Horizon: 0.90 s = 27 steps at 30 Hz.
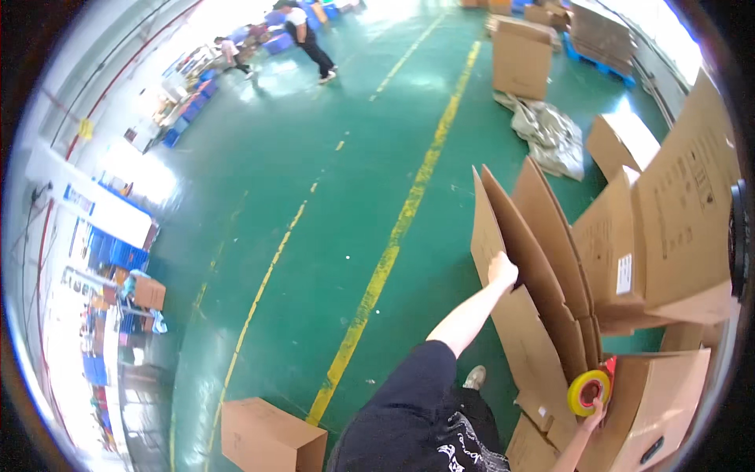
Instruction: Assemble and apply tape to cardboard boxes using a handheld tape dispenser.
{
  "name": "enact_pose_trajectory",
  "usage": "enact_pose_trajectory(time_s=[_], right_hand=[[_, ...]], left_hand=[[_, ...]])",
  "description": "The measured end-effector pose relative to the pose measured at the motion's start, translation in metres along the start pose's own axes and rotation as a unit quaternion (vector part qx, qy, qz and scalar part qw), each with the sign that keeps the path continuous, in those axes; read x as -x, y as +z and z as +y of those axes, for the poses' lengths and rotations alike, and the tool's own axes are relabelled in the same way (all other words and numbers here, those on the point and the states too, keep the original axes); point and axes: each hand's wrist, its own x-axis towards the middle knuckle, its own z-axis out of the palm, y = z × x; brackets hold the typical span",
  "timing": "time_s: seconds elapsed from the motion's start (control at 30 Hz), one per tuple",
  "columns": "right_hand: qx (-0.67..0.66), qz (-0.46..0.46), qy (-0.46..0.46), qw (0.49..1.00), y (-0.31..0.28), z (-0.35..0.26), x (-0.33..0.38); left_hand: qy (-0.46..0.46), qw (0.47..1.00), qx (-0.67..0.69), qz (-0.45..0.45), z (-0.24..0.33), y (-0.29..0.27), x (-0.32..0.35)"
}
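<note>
My left hand (pixel 502 272) is closed on the upper edge of the nearest flattened cardboard box (pixel 525 334), which stands on edge. More folded cardboard sheets (pixel 543 244) lean beside it, fanned apart at their tops. In my right hand (pixel 595 415) is a tape dispenser with a large yellow roll (pixel 583 393) and a red part beside it. It is held close to the lower end of the cardboard sheets, near an upright brown carton (pixel 657 401) with a dark handle hole.
Large printed cartons (pixel 684 204) stand at the right. A crumpled pale sheet (pixel 546 134) lies ahead near another carton (pixel 521 59). One carton (pixel 271 436) sits on the green floor behind left. Two people, one in dark trousers (pixel 309 47), are far left near blue bins.
</note>
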Motion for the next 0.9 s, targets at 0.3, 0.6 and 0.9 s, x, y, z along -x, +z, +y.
enact_pose_trajectory(time_s=[0.3,0.6,0.9], right_hand=[[0.030,-0.109,-0.150,0.982,0.047,-0.003,-0.039],[0.142,-0.126,-0.296,0.936,0.149,0.030,-0.116],[0.238,-0.086,-0.283,0.925,0.259,0.027,-0.031]], left_hand=[[0.106,0.971,-0.212,-0.029,-0.079,-0.136,0.029],[0.148,0.979,-0.141,0.027,-0.162,-0.248,0.086],[0.109,0.982,-0.152,-0.015,-0.242,-0.361,0.089]])
